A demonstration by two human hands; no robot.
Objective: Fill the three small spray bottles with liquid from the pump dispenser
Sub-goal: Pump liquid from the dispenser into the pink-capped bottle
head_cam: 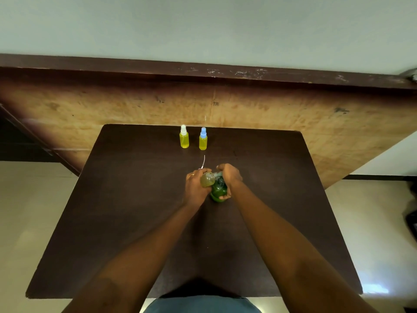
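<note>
Mid table (135, 199): L hand (195, 186) grips 1 uncapped small bottle (206, 180), part-full w/ yellowish liquid, tilted at the green pump dispenser (217, 190). R hand (229, 177) wraps the dispenser's top. Just beyond: 1 thin white dip tube (204, 161). Far edge: 2 upright spray bottles w/ yellow liquid, a white-capped bottle (184, 137) and a blue-capped bottle (203, 139).

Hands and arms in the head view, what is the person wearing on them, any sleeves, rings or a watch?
No sleeves show: the left arm and right arm are bare. The left hand wears a thin gold-coloured ring. The right hand shows no ring; neither wrist shows a watch.
</note>
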